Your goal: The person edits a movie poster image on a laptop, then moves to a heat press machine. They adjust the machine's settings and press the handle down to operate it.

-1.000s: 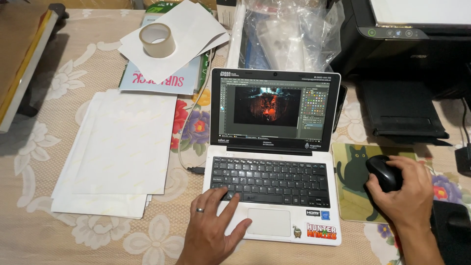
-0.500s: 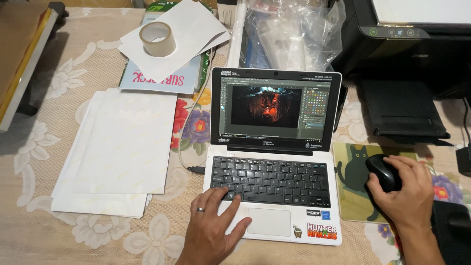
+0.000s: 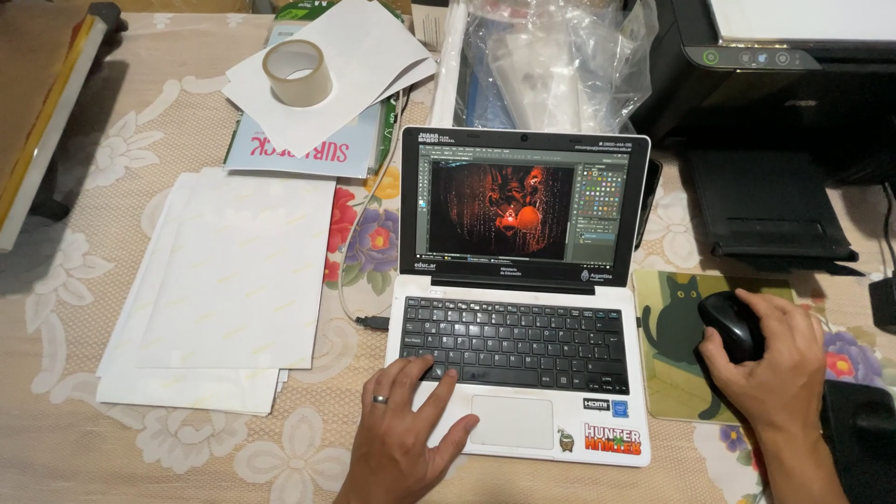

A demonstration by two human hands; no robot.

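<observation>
Under right hand [image 3: 779,359]: black mouse [image 3: 731,325], gripped; left hand [image 3: 406,434] spread on laptop [image 3: 523,411] keys.

Left hand [image 3: 406,439] flat; right hand [image 3: 779,369] cupped

The tabletop [image 3: 56,439] is covered by a beige lace cloth with white floral motifs and coloured flower prints. A wooden board with a yellow edge [image 3: 42,121] lies at its left side. Lighting is warm and even, casting soft shadows.
</observation>
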